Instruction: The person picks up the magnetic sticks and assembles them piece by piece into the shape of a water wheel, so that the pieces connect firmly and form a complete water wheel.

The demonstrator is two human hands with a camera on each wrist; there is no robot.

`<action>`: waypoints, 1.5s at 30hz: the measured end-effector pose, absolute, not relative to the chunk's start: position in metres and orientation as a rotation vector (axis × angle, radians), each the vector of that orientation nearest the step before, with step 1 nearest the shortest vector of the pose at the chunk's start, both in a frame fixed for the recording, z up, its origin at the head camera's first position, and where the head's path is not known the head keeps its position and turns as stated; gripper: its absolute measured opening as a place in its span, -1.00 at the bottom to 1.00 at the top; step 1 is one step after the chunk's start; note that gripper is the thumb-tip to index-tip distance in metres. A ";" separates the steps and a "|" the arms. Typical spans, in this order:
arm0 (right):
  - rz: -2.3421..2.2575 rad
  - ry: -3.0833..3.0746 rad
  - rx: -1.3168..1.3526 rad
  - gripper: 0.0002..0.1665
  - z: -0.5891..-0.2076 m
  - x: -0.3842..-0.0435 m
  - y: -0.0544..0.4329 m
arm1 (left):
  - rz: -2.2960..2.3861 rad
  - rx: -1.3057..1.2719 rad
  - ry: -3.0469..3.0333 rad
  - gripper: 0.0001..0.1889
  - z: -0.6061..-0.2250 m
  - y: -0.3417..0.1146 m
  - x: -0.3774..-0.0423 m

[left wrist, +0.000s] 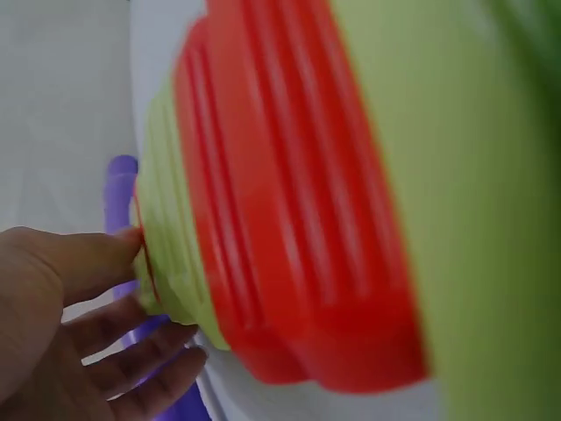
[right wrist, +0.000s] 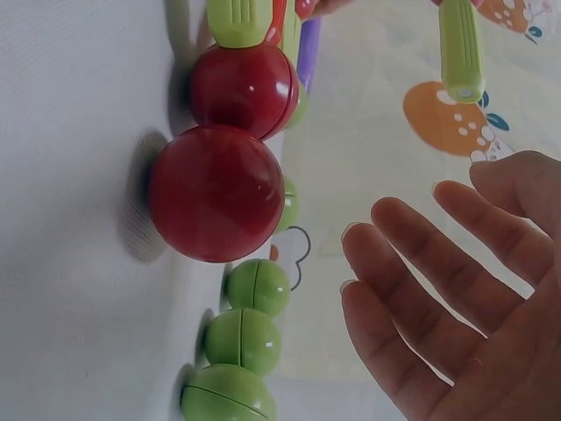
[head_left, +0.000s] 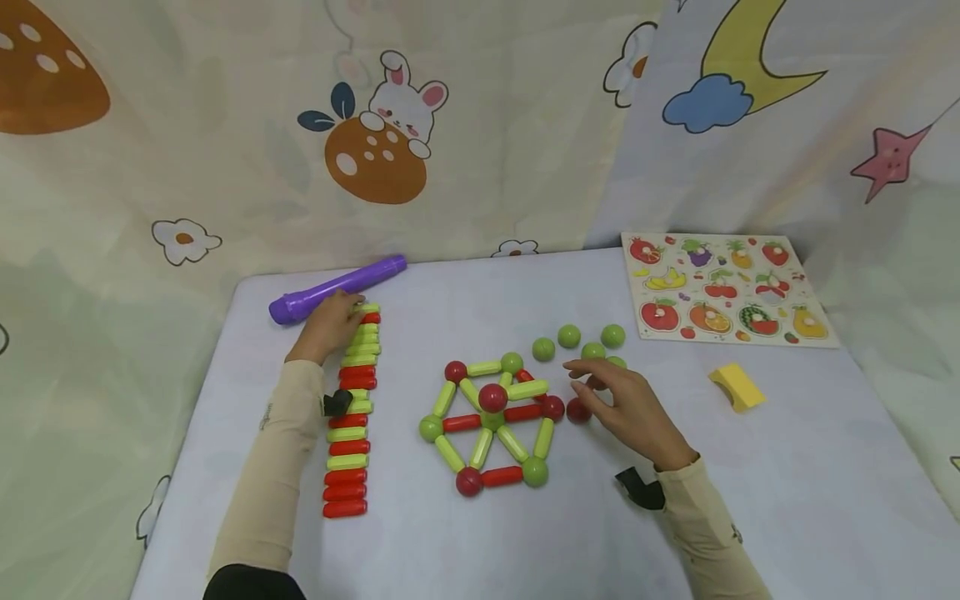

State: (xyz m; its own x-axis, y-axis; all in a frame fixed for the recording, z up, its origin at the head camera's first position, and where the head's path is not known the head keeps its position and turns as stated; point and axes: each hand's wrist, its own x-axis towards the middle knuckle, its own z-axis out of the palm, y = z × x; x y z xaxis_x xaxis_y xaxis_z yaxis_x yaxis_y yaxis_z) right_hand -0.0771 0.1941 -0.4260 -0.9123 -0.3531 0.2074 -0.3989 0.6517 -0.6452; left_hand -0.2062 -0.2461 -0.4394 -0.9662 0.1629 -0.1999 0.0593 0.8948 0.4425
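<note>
At the far end of a long row of red and light-green magnetic rods (head_left: pixel 348 461), my left hand (head_left: pixel 330 327) pinches the last light-green rod (head_left: pixel 367 308) between thumb and fingers. That hand's fingers (left wrist: pixel 145 360) show beside the row in the left wrist view. My right hand (head_left: pixel 626 408) hovers with fingers apart and relaxed, holding nothing, near a loose red ball (head_left: pixel 578 410). Left of it stands a wheel-like frame of balls and rods, with a red ball (head_left: pixel 492 397) raised at its middle and a light-green rod (head_left: pixel 528 389) sticking out from that ball.
Several loose green balls (head_left: pixel 568 336) lie beyond my right hand. A purple microphone-shaped toy (head_left: pixel 337 289) rests behind my left hand. At the back right lies a fruit puzzle board (head_left: pixel 731 289), with a yellow arched block (head_left: pixel 738 387) in front of it.
</note>
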 end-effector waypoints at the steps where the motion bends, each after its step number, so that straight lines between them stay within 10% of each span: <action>1: 1.115 -2.799 0.638 -0.62 -0.425 -0.077 0.194 | 0.656 0.156 2.831 -0.60 -0.438 -0.246 -0.206; 18: 1.050 -2.714 0.663 -0.62 -0.415 -0.076 0.201 | 0.973 0.502 3.019 -0.67 -0.376 -0.194 -0.101; 45: 1.084 -2.536 0.779 -0.62 -0.392 -0.058 0.179 | 1.192 0.537 2.555 -0.67 -0.418 -0.145 0.044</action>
State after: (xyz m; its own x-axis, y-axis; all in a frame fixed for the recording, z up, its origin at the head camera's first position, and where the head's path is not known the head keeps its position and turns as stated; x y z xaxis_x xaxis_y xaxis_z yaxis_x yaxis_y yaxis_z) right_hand -0.0576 0.1786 -0.3924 -0.8171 -0.3691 0.4427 -0.5751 0.5742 -0.5827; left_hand 0.0440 -0.1453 -0.4177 -0.8947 0.4384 -0.0858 0.2159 0.5926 0.7760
